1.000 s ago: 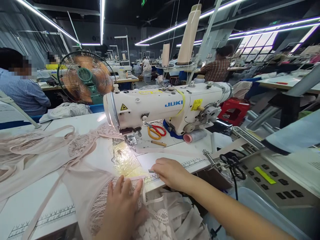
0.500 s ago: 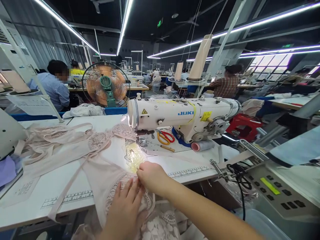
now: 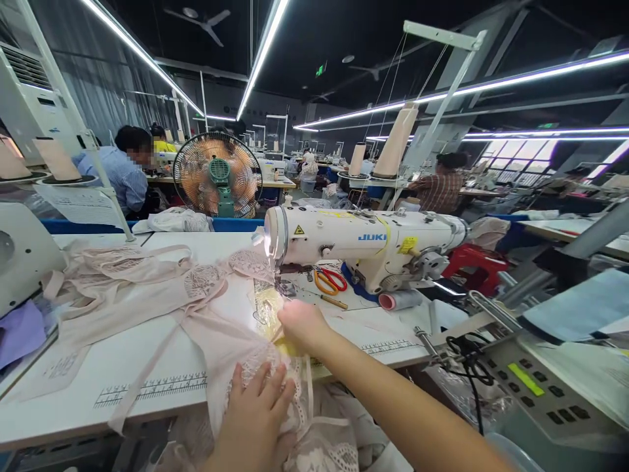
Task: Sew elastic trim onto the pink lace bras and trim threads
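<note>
My left hand lies palm down with spread fingers on a pale pink lace garment, which hangs over the front table edge. My right hand is closed in a pinch just in front of the needle area of a white sewing machine. What its fingertips hold is hidden. Under and beside it, a shiny yellow patch covers part of the tabletop. The garment's straps and lace cups spread left, and one lace cup lies beside the lit needle.
Red and orange-handled scissors, a wooden-handled tool and a thread spool lie under and beside the machine arm. A control box and metal tape guide stand right. Beyond are a fan and co-workers.
My right hand has moved forward, nearer the needle, and away from my left hand. The left hand stays flat on the lace, slightly lower in view. The camera view has tilted up a little.
</note>
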`<state>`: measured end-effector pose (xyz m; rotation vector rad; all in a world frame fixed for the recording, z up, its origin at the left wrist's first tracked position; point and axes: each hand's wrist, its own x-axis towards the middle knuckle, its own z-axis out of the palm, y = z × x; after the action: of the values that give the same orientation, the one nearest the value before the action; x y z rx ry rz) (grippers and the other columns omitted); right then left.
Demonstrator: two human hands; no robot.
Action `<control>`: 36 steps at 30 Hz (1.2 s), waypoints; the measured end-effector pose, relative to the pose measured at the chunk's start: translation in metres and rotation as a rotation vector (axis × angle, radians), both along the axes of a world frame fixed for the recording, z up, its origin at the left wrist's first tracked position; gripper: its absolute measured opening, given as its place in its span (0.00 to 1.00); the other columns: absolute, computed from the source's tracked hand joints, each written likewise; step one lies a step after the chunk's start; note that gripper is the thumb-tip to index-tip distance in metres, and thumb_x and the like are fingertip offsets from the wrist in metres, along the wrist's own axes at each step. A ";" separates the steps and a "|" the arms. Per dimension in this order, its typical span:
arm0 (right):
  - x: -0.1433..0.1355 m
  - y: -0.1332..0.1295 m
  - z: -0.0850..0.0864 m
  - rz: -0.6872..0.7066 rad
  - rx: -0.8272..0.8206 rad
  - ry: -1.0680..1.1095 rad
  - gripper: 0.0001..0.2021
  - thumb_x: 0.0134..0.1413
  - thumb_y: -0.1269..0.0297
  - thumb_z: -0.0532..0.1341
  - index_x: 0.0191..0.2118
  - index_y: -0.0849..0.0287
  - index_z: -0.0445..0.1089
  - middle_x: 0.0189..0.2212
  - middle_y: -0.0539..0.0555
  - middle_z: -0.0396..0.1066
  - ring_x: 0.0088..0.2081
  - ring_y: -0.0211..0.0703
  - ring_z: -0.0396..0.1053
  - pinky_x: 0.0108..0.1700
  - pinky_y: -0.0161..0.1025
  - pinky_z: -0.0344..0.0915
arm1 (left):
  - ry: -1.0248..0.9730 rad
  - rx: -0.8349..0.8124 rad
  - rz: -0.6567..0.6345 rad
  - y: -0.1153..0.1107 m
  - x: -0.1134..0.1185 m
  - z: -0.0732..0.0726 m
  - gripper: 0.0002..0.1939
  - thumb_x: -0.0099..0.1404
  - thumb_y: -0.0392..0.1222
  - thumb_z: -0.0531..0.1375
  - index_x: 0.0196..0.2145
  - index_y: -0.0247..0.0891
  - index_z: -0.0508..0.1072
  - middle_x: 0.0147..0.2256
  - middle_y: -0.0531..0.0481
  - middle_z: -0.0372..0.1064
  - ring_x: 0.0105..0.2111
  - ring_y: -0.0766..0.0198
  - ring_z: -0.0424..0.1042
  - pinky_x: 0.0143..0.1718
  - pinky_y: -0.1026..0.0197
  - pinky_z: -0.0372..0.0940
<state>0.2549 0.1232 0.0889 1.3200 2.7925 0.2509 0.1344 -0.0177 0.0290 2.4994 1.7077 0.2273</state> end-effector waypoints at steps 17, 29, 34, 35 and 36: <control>-0.021 -0.025 -0.029 0.210 0.070 -0.006 0.07 0.50 0.76 0.57 0.31 0.60 0.70 0.29 0.56 0.70 0.33 0.43 0.67 0.27 0.37 0.51 | 0.006 0.391 0.102 0.030 -0.042 -0.012 0.18 0.65 0.36 0.51 0.50 0.35 0.69 0.51 0.45 0.69 0.50 0.52 0.69 0.50 0.47 0.66; -0.023 -0.011 -0.034 -0.001 0.093 0.077 0.08 0.54 0.75 0.54 0.34 0.60 0.70 0.33 0.57 0.70 0.35 0.43 0.67 0.27 0.36 0.52 | 0.031 0.372 0.075 0.024 -0.041 -0.018 0.20 0.67 0.33 0.46 0.53 0.35 0.67 0.54 0.42 0.65 0.52 0.54 0.66 0.51 0.45 0.63; -0.017 -0.022 -0.027 0.073 0.076 0.033 0.08 0.57 0.69 0.54 0.32 0.59 0.71 0.32 0.54 0.71 0.34 0.41 0.67 0.27 0.35 0.53 | 0.041 0.405 0.057 0.022 -0.041 -0.016 0.20 0.66 0.32 0.47 0.53 0.36 0.67 0.53 0.42 0.66 0.52 0.54 0.67 0.51 0.46 0.63; -0.018 -0.024 -0.026 0.096 0.071 0.024 0.08 0.56 0.69 0.55 0.32 0.59 0.71 0.32 0.54 0.71 0.33 0.41 0.67 0.27 0.35 0.53 | 0.046 0.409 0.055 0.023 -0.042 -0.016 0.20 0.65 0.32 0.47 0.53 0.37 0.67 0.53 0.43 0.66 0.52 0.54 0.67 0.51 0.46 0.63; -0.020 -0.025 -0.026 0.119 0.064 0.016 0.08 0.56 0.70 0.55 0.32 0.58 0.71 0.32 0.54 0.71 0.33 0.41 0.67 0.27 0.35 0.53 | 0.052 0.413 0.054 0.023 -0.042 -0.016 0.20 0.65 0.32 0.48 0.53 0.37 0.67 0.53 0.43 0.66 0.52 0.55 0.67 0.51 0.47 0.64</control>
<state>0.2347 0.0977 0.0625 1.1746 2.9032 0.3383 0.0928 0.0053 0.0133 2.7576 1.9183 0.5792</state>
